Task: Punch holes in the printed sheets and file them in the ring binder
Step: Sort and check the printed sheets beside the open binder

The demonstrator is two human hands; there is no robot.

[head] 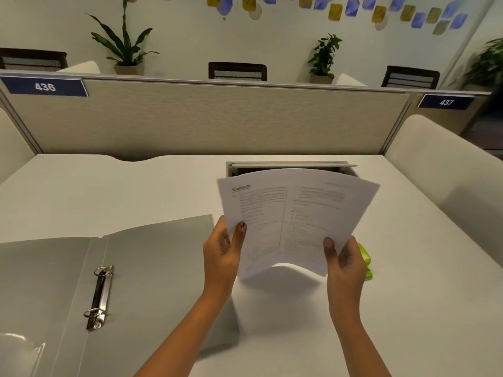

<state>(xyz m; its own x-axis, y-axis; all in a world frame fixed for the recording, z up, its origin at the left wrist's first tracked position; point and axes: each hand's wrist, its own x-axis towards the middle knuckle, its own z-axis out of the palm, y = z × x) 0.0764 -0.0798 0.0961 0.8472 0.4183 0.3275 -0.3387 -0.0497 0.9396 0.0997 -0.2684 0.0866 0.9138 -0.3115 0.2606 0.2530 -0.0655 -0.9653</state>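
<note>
Printed sheets (294, 219) are pinched by left hand (221, 254) and right hand (345, 261), seemingly being squared for the green punch (366, 261) near the desk's (408, 295) right edge.

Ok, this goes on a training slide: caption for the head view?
Left hand and right hand hold printed sheets above the desk, beside the open ring binder.

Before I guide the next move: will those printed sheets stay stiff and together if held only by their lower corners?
Probably floppy: the printed sheets bow between the left hand and right hand. Likely to slip apart: they are fanned, pinched only at the lower corners. Seemingly light: thumb pinches alone hold them aloft.
</note>
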